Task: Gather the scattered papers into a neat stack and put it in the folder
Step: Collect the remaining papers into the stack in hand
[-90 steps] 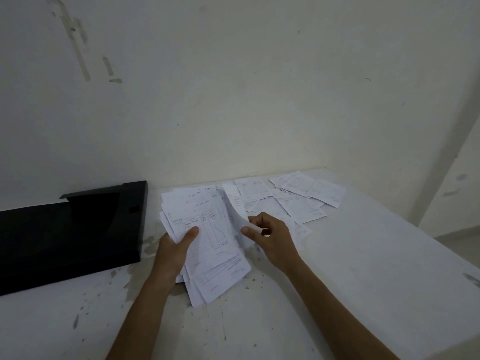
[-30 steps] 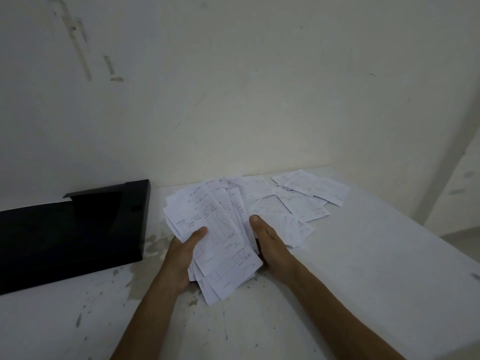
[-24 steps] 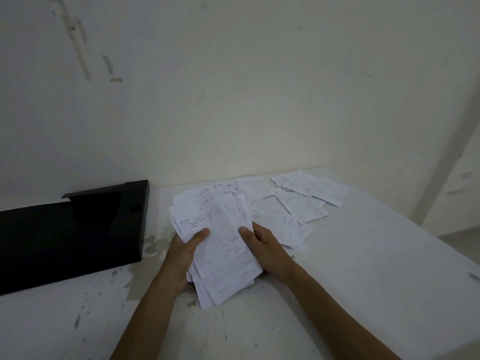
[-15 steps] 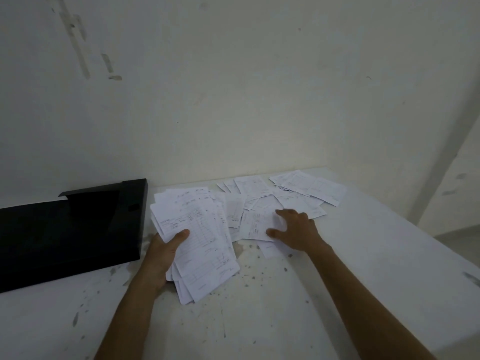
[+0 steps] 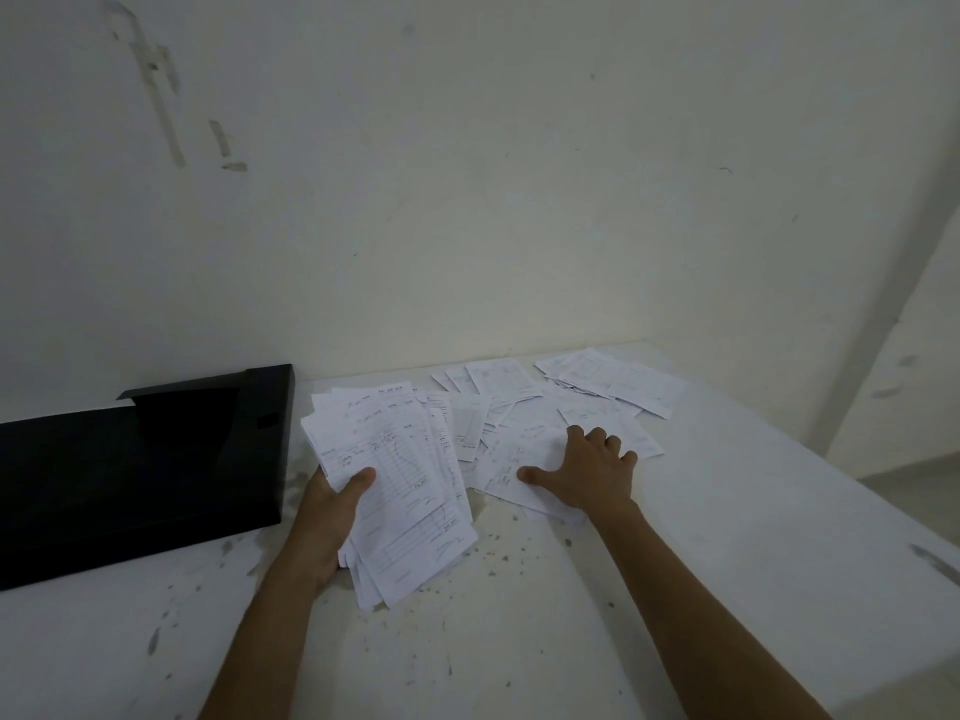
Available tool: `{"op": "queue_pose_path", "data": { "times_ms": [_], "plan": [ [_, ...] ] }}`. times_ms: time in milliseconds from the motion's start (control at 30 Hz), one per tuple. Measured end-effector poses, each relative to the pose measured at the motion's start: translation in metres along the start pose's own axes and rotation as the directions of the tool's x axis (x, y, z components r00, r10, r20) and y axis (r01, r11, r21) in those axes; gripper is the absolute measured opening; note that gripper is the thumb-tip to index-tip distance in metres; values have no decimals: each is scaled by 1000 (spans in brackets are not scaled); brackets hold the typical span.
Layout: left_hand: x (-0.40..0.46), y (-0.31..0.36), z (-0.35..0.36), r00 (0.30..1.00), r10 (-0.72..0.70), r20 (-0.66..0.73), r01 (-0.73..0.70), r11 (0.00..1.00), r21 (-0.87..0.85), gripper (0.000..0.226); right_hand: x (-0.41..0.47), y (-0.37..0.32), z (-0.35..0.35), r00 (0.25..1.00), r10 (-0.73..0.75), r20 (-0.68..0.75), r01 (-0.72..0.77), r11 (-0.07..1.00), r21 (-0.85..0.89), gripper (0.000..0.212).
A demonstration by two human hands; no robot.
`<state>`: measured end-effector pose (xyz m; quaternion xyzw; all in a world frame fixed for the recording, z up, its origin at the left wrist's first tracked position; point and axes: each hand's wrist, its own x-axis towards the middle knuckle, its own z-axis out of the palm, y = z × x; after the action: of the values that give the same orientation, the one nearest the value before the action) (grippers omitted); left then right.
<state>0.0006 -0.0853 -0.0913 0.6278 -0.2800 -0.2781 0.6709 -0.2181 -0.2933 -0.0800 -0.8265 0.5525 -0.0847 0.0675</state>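
My left hand (image 5: pixel 324 522) grips an uneven bundle of white printed papers (image 5: pixel 400 480), thumb on top, just above the table. To its right my right hand (image 5: pixel 587 472) lies flat with fingers spread on loose papers (image 5: pixel 511 459) that rest on the table. More scattered papers (image 5: pixel 613 381) are spread toward the far right by the wall. The black folder (image 5: pixel 130 470) lies open at the left, its right edge close to the bundle.
The white table (image 5: pixel 519 641) is speckled with dark marks and ends at a right edge (image 5: pixel 857 517) with floor beyond. A stained wall (image 5: pixel 467 200) stands right behind the papers and folder.
My right hand has let go of the bundle and reached right onto the loose papers, pressing flat on them. The left hand with the bundle shifted slightly left, toward the folder.
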Motion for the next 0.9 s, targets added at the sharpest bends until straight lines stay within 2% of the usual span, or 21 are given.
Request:
{"op": "queue_pose_path", "data": {
  "times_ms": [200,333,400,500,600,633,733,833,900],
  "plan": [
    [-1,0,0,1000,-25,-10,26,1000,6,42,2,0,1,998,13,63,-24,983,182,83],
    [-1,2,0,999,-37,-9,37,999,-2,41,5,-2,6,999,-41,19,32,941,336,62],
    [-1,2,1,999,-40,-20,39,999,-6,40,7,-2,7,998,-56,-10,52,846,530,55],
    [0,2,1,998,-55,-36,54,998,-28,37,5,3,6,994,-59,-92,108,645,757,57],
    [1,1,0,996,-69,-51,67,997,-37,35,-1,9,5,994,-5,-107,99,411,906,47],
    [2,1,0,996,-72,-53,70,997,-38,35,-2,11,5,996,7,-86,78,367,927,42],
    [2,-1,-1,995,-80,-51,78,996,-46,33,0,16,4,999,10,-45,40,315,948,35],
    [1,0,-1,995,-92,-39,90,994,-58,29,-1,21,4,994,-1,-108,103,308,946,30],
    [0,3,0,994,-103,-25,101,992,-77,27,-3,22,3,991,12,-131,123,264,957,24]
  ]
}}
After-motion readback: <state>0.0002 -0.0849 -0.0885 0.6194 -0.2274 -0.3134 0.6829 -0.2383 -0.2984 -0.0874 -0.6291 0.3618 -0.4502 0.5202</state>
